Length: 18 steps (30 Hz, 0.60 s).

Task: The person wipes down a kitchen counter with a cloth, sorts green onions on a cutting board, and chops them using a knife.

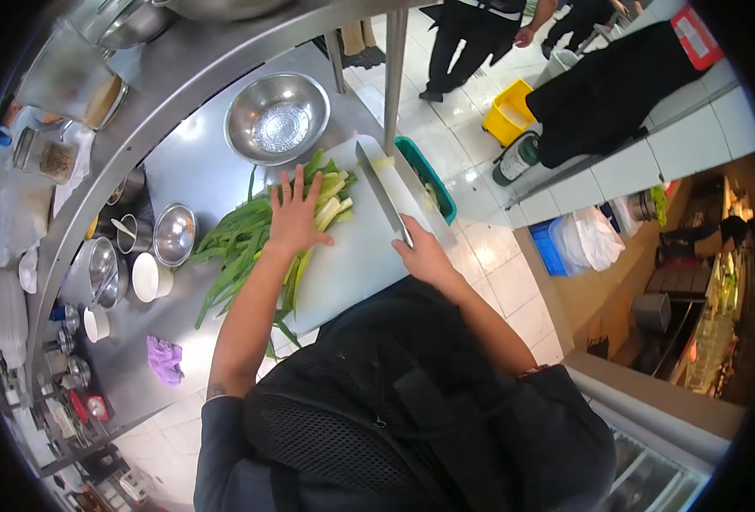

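My left hand [292,218] lies with spread fingers on a bunch of leeks [245,239], whose long green leaves hang over the left side of a white cutting board [356,264]. Their pale cut ends point toward the middle of the board. In my right hand [428,256] is the handle of a kitchen knife [381,189]. Its long blade slants up and away across the board's right part, apart from the bunch. A small pale piece lies on the board beside the blade, near the far right corner.
A steel bowl [277,118] stands beyond the board, and a smaller bowl [175,234] and white cups are at left. A purple cloth [165,359] lies on the steel counter. At right, a green bin [426,181] holds scraps; a person [471,43] stands farther off.
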{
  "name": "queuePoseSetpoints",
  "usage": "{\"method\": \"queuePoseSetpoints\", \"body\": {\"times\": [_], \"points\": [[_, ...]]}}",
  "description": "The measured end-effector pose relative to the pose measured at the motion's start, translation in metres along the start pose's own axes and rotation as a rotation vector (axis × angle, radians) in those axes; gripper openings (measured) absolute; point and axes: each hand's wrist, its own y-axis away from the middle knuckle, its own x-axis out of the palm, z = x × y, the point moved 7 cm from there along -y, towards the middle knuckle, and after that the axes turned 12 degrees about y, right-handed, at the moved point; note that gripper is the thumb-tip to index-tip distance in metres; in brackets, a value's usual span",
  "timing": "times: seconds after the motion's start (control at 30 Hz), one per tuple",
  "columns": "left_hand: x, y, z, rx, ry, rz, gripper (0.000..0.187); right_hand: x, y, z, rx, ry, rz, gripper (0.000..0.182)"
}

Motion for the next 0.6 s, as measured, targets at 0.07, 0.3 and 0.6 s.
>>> {"method": "queuePoseSetpoints", "body": {"times": [0.07,0.3,0.6], "points": [[0.008,-0.012,0.008,-0.03,0.024,0.057,0.154,-0.001,-0.003,-0.022,-0.094,-0.001,-0.095,0.057],[0.018,-0.032,0.031,-0.187,0.189,0.156,0.152,-0.044,0.02,-0.057,0.084,0.195,-0.056,0.06],[0.028,-0.012,0.008,-0.114,0.167,0.129,0.103,-0.058,0.027,-0.062,0.051,0.263,-0.133,0.062]]}}
